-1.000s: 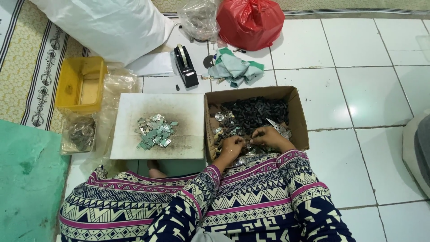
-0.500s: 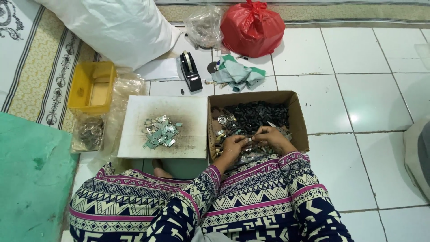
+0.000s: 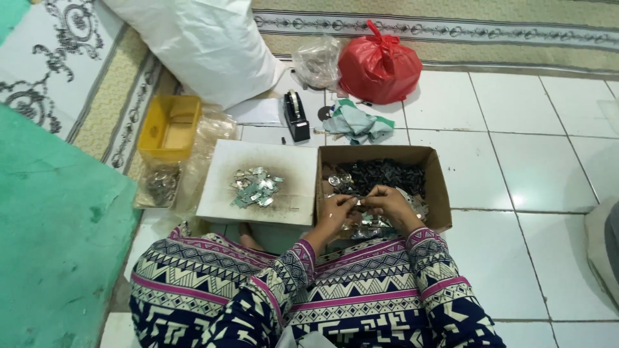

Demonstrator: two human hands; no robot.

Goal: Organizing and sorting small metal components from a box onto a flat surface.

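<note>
Small metal pieces sit pinched between our two hands, over the near edge of the cardboard box. Nearest us, our patterned sleeves cover both forearms. Our left hand and right hand meet at the centre of the view, fingertips closed on what looks like a small silvery part; whether it is one piece or two pressed together is too small to tell. Under them, the box holds a heap of dark parts at twelve o'clock from the hands and shinier silver ones at its near side.

At nine o'clock from the hands lies a white board with a smudged middle and a little pile of silvery pieces. Farther toward ten o'clock stands a yellow tray, with a clear bag of metal bits just below it.

At twelve o'clock beyond the box we see a black tape dispenser, a crumpled greenish cloth, then a clear plastic bag and a red plastic bag. A big white sack lies at eleven o'clock.

We judge the main risk is a slip: the part is tiny and held only at the fingertips, so it could drop back into the mixed heap and be lost among the look-alikes. Thin metal edges could also nick our fingers.
</note>
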